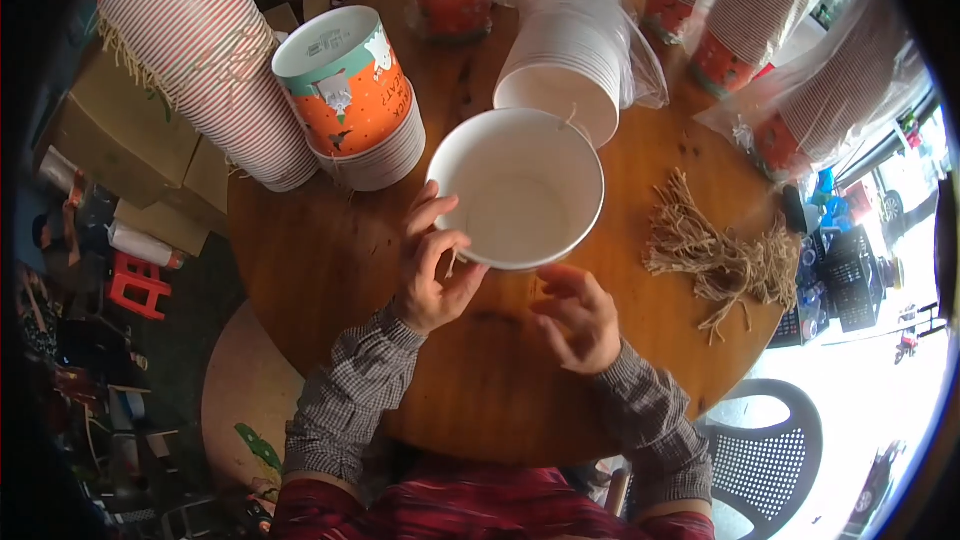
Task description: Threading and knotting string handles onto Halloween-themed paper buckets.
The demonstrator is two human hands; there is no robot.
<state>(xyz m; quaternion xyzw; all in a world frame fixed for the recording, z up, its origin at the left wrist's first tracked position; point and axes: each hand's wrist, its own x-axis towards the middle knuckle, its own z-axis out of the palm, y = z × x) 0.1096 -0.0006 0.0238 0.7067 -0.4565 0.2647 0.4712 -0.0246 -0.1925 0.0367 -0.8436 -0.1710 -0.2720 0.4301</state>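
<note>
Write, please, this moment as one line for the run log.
left hand: holds white-lined bucket at left | right hand: open near rim, contact unclear | table right: twine bundle | beyond: nested buckets

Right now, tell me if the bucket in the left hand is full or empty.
Empty: the bucket has its open mouth toward the camera, and nothing lies on its white bottom.

- On the upturned orange cup [345, 112], left of your hands, you can see dark lettering [384, 98] across the printed wall.
- On that cup's pale base [328, 44], you can see small grey print, too fine to read.
</note>
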